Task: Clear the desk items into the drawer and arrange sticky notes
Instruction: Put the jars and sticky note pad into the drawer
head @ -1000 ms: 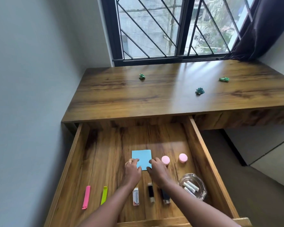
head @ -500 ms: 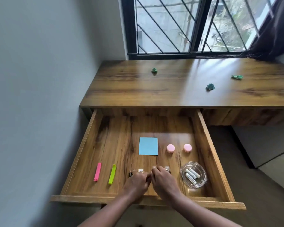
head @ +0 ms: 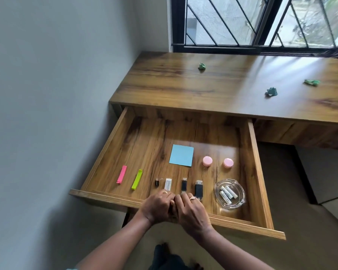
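Hands [head: 157, 206] nearer drawer front [head: 105, 197], fingertips hidden.

Drawer [head: 259, 172] open. Contents: blue sticky note [head: 181, 155], pink tubs [head: 207, 161], glass dish [head: 242, 191], pink clip [head: 121, 174], green clip [head: 137, 179]. Left hand [head: 158, 207] and right hand [head: 192, 211] touch at the front rail, fingers curled. Green paper wads [head: 271, 92] lie on the surface [head: 222, 88].

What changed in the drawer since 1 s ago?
Both hands came off the blue sticky note and drew back to the drawer front, where left hand and right hand now meet, fingers curled, by the small sticks; any grip is hidden. Note, pink jars, clips, glass dish and crumpled papers on the desk stayed put.
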